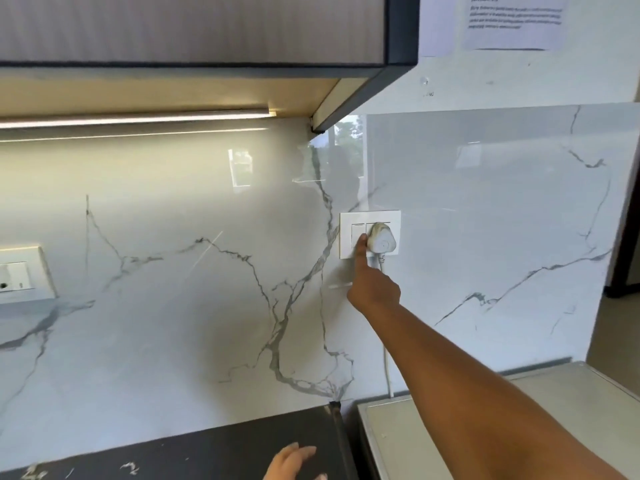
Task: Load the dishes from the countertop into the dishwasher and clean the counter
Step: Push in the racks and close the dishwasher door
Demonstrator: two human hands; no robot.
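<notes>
The right hand point(372, 289) presses one straight finger on the wall switch point(357, 235) just beside the white plug point(382, 242), while the left hand point(294, 462) rests open, fingers relaxed, on the dark countertop point(173, 452) below.

A dark countertop point(194, 452) with pale veining is being shown along the bottom edge, running up to the marble-patterned backsplash. The left hand point(292, 462) is being rested on its surface near the right end, fingers straight and spread flat. Just beside the countertop's right end, a pale, flat-topped surface point(433, 441) is being seen, set apart from it by a dark gap. A white cable point(387, 372) is being led down behind that pale surface at the wall.
</notes>
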